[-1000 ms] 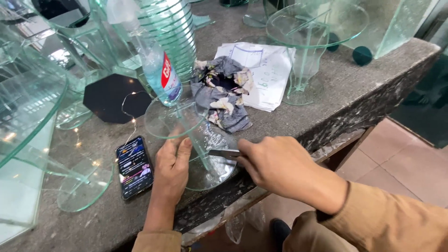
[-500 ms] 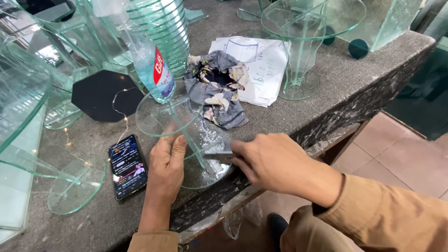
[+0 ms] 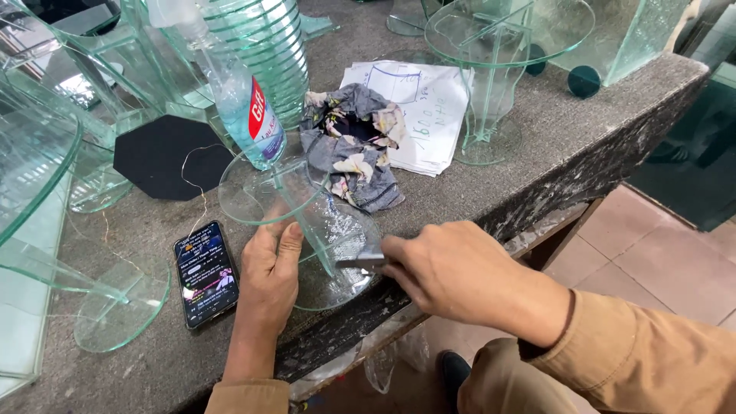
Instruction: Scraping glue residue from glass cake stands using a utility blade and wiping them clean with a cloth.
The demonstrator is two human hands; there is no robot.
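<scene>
A: Describe the work surface first.

B: A grey stone counter [image 3: 537, 146] runs from the lower left of the frame to the upper right. Glass display stands crowd its upper left. One tall glass stand [image 3: 491, 69] sits at upper centre, beside a sheet of paper [image 3: 418, 115]. A crumpled rag [image 3: 353, 146] lies at centre, touching the paper. A spray bottle [image 3: 241, 100] stands left of the rag, a black octagonal plate [image 3: 165, 157] further left, and a phone [image 3: 205, 272] lies at lower left.

A: Where is the workpiece?

B: The small glass stand [image 3: 307, 222] lies at lower centre, at the counter's front edge. Its lower disc appears wet, and part of it overhangs the edge.

A: State the hands.

B: The left hand [image 3: 268, 268] presses flat on the lower disc, fingers extended and close together, just right of the phone. The right hand [image 3: 452, 268] is closed around a small metal blade [image 3: 360, 262], whose tip meets the disc near the upright.

A: Recommended technique for the scraping?

B: In my judgement: hold the blade at a shallow angle, use short strokes away from the bracing hand, and maintain downward pressure with the left palm so that the disc cannot slide. Keep the surface wet. Support the overhanging part; do not lever against the glued upright.
</scene>
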